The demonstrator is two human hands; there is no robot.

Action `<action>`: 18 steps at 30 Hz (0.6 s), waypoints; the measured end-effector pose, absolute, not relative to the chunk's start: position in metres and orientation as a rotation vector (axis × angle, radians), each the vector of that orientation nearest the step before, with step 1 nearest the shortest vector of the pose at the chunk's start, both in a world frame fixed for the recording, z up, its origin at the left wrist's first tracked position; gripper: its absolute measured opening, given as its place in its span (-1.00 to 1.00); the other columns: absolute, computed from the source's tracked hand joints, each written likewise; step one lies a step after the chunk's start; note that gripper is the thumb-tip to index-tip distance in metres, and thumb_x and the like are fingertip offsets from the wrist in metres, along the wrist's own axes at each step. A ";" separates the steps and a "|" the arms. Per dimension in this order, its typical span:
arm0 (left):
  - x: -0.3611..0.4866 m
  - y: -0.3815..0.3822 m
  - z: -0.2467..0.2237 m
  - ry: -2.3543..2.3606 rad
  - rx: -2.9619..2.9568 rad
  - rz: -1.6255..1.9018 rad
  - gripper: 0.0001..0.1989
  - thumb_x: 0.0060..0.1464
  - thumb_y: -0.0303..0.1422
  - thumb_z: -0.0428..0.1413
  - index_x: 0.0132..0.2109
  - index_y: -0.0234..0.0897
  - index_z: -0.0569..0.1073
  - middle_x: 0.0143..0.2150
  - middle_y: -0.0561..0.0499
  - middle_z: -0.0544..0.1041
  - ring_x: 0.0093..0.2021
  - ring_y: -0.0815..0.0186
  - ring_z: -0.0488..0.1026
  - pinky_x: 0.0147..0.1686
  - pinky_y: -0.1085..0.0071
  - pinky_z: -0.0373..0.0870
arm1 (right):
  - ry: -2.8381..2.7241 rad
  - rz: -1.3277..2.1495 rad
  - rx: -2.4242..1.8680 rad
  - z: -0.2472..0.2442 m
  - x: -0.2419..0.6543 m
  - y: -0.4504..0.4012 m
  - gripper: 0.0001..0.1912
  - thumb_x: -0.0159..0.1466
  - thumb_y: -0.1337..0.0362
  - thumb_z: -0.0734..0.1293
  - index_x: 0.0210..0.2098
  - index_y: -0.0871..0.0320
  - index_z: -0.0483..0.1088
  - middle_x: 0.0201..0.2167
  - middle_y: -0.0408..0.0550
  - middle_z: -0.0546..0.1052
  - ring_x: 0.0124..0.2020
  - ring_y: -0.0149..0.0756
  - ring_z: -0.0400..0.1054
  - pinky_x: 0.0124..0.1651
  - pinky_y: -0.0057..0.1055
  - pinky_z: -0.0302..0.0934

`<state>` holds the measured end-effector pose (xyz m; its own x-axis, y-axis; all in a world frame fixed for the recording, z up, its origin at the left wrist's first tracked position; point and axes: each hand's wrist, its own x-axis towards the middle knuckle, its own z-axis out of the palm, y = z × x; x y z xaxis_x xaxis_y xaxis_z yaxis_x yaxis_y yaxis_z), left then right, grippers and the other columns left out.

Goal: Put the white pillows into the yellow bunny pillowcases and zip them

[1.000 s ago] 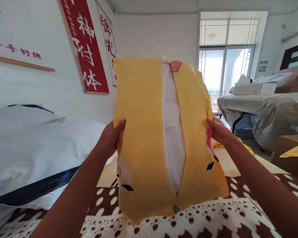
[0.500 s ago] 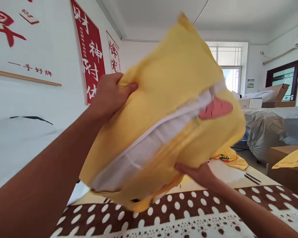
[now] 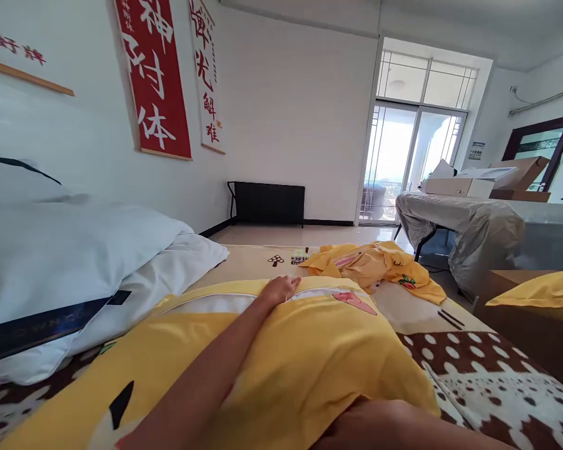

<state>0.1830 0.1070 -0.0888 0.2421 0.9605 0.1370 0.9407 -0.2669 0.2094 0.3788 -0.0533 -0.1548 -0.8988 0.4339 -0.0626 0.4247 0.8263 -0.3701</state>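
A stuffed yellow pillowcase (image 3: 338,350) lies flat across the bed in front of me. White lining shows along the slit at its far edge, beside a pink printed shape. My left hand (image 3: 281,289) is at the middle of that slit, its fingers bent over the edge and gripping the fabric. At the bottom of the view my right hand (image 3: 351,422) presses against the near side of the pillowcase; its fingers are hidden by folds.
White pillows (image 3: 122,250) are piled at the left. Crumpled yellow clothing (image 3: 375,262) lies on the bed's far side. A brown box (image 3: 511,312) with yellow fabric (image 3: 548,290) on it stands at the right, before a plastic-covered table (image 3: 488,225).
The pillowcase has come down from the raised, tilted position onto the bed. Both hands have moved lower, the left one to the slit. The view has shifted.
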 end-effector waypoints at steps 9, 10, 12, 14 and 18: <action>0.107 0.059 -0.078 1.482 2.552 0.329 -0.49 0.18 0.02 -0.20 -0.05 -0.14 0.49 -0.04 -0.02 0.56 -0.06 0.15 0.48 -0.05 0.33 0.32 | -2.325 0.470 -0.954 -0.106 0.443 0.041 -0.67 0.21 0.07 0.31 -0.11 0.10 0.45 -0.13 0.02 0.52 -0.09 -0.16 0.36 0.01 -0.22 0.21; 0.091 0.050 -0.082 1.511 2.561 0.350 -0.48 0.17 0.03 -0.17 0.04 -0.14 0.45 0.06 -0.03 0.51 0.03 0.12 0.43 0.03 0.30 0.29 | -2.353 0.413 -0.966 -0.115 0.446 0.051 -0.67 0.21 0.08 0.31 -0.10 0.10 0.44 -0.12 0.03 0.50 -0.08 -0.15 0.35 0.01 -0.20 0.20; 0.059 0.035 -0.094 1.628 2.522 0.407 -0.45 0.15 0.03 -0.14 0.14 -0.13 0.38 0.18 -0.02 0.41 0.16 0.13 0.33 0.16 0.27 0.20 | -2.375 0.386 -0.966 -0.135 0.448 0.066 -0.66 0.23 0.07 0.29 -0.08 0.10 0.42 -0.12 0.03 0.48 -0.09 -0.16 0.32 0.00 -0.21 0.19; 0.030 0.025 -0.106 1.744 2.474 0.456 -0.46 0.12 0.03 -0.09 0.13 -0.11 0.38 0.21 -0.01 0.37 0.21 0.12 0.28 0.21 0.24 0.16 | -2.337 0.366 -0.996 -0.149 0.448 0.073 -0.70 0.26 0.08 0.25 -0.13 0.11 0.41 -0.16 0.02 0.46 -0.12 -0.19 0.30 -0.02 -0.23 0.19; -0.002 0.012 -0.119 1.763 2.447 0.614 -0.55 0.08 0.01 -0.03 0.04 -0.03 0.44 0.24 0.05 0.33 0.22 0.10 0.26 0.18 0.18 0.21 | -2.317 0.326 -1.088 -0.151 0.453 0.076 -0.73 0.24 0.06 0.25 -0.38 0.15 0.34 -0.35 -0.05 0.41 -0.30 -0.27 0.25 -0.22 -0.34 0.18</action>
